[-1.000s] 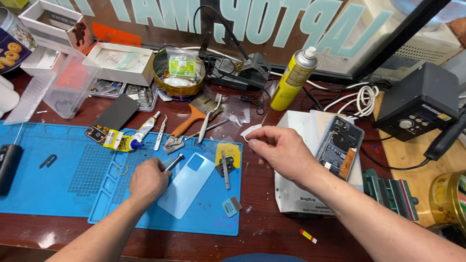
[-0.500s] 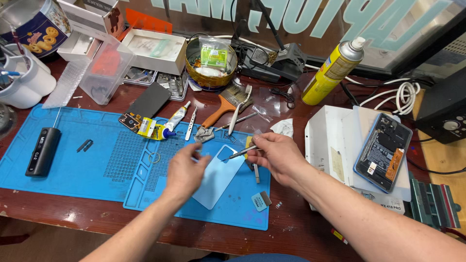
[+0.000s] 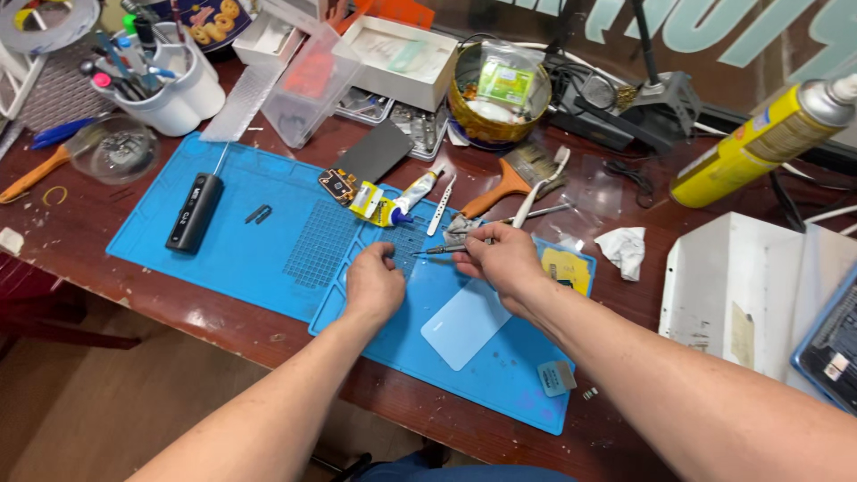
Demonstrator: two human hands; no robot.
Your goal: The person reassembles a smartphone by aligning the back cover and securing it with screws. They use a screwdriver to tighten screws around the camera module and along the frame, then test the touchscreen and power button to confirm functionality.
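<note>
My right hand (image 3: 500, 259) is closed on metal tweezers (image 3: 439, 249), their tip pointing left over the blue work mat (image 3: 259, 245). Just left of that tip sits my left hand (image 3: 375, 284), fingers curled on the mat; whether it pinches something small I cannot tell. A light blue phone back cover (image 3: 464, 323) lies flat on the mat below my right hand. A yellow-labelled glue tube (image 3: 393, 203) and a small circuit part (image 3: 337, 186) lie just beyond my hands.
A black pen-shaped tool (image 3: 192, 212) lies on the mat's left. A brush (image 3: 509, 183), white cup of tools (image 3: 165, 85), round tin (image 3: 498, 89), yellow spray can (image 3: 759, 147), white box (image 3: 759, 295) and crumpled tissue (image 3: 623, 250) surround the mat.
The camera has swung so the mat sits more to the right. My right hand picked up the tweezers and brought them over the mat; my left hand left the cover and moved up to the tip.
</note>
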